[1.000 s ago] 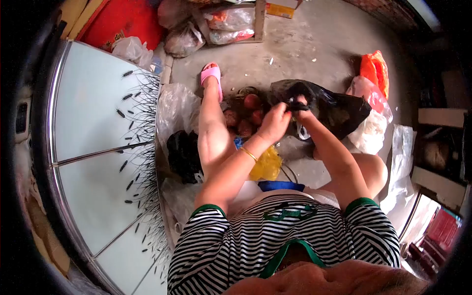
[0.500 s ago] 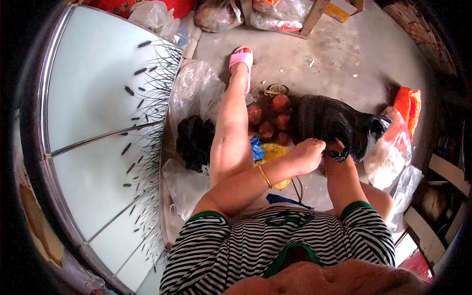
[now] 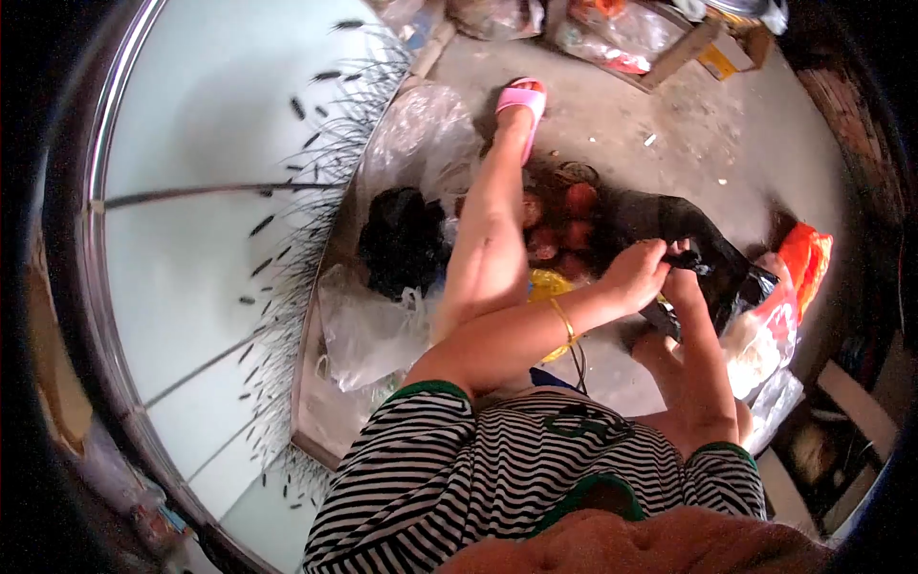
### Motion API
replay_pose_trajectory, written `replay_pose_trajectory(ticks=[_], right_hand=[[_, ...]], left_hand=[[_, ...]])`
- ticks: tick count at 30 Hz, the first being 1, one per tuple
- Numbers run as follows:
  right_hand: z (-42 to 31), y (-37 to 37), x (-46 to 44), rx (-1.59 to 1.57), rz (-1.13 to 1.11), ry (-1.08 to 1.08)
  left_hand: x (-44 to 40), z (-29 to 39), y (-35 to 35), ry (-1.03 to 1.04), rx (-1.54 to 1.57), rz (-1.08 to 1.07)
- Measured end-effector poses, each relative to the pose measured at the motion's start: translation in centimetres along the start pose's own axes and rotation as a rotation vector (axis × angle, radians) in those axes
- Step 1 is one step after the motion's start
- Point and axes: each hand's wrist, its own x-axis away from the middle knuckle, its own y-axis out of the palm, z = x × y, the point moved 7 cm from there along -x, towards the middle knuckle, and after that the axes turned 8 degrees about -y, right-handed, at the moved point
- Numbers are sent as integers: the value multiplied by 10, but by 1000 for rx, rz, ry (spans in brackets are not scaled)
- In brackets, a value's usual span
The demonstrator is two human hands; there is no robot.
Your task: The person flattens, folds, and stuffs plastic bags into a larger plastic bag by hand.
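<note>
A black plastic bag lies on the concrete floor in front of me, its gathered edge bunched up between my hands. My left hand, with a gold bracelet on its wrist, is closed on that edge. Close beside it, my right hand also grips the bag. What the bag contains is hidden. Several round reddish things lie on a dark patch just left of it, their kind unclear. A yellow plastic bag sits under my left forearm.
Clear plastic bags and a crumpled black bag lie left of my leg. At right are a red-orange bag and a whitish bag. A glossy cabinet borders the left; a cardboard box stands at the back.
My right hand was partly inside the bag's opening; now both hands grip the bunched edge. The bag looks flatter and more drawn out towards me. The camera view has turned slightly.
</note>
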Motion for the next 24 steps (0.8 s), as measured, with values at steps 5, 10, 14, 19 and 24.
replay_pose_trajectory(ticks=[5, 10, 14, 19, 24], right_hand=[[10, 41, -47, -158, 70, 13], [9, 82, -75, -255, 100, 25], [12, 100, -79, -326, 110, 23], [16, 104, -72, -447, 167, 31], [34, 88, -48, -793, 338, 10]], left_hand=[[4, -8, 11, -16, -7, -41], [7, -5, 7, -39, -21, -58], [10, -7, 13, 13, -38, -102], [7, -1, 0, 12, -13, -60], [6, -4, -7, -143, -118, -159]])
